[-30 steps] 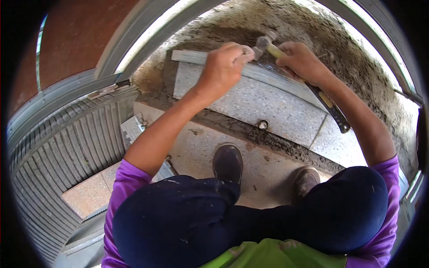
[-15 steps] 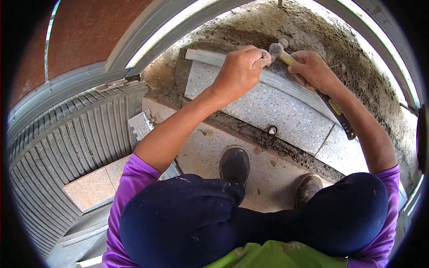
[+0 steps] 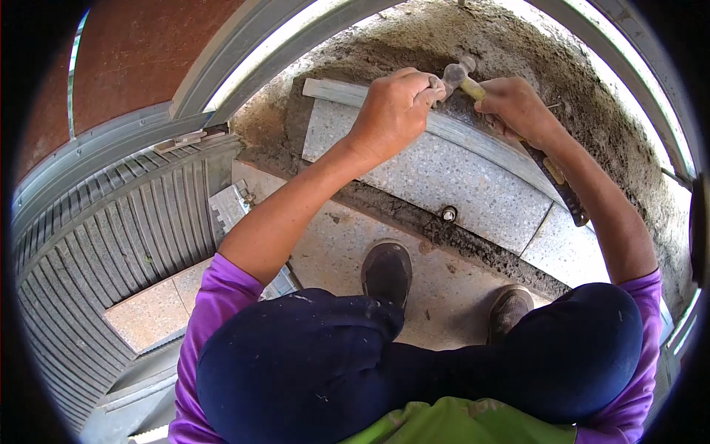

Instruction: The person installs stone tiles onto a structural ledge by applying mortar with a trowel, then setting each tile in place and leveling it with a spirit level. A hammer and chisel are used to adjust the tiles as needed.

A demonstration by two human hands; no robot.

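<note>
"Doing what with the right grip (image 3: 520, 109)?"
"Closing fingers around the hammer (image 3: 472, 89), just below its head."
"And with the left grip (image 3: 398, 112)?"
"Pinching something small (image 3: 434, 82), mostly hidden, just beside the hammer's head, over the long strip (image 3: 336, 92)."

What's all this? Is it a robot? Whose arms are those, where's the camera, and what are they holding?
No robot here! Those are a person's own arms and bare hands. The camera sits on their head and looks down, so you also see their knees and shoes. Every picture comes from it.

The right hand holds a hammer by its handle, near the head. The left hand pinches its fingers beside the hammer's head; I can't tell if something small is in them. Below them, a long bar lies along the speckled tiles.
</note>
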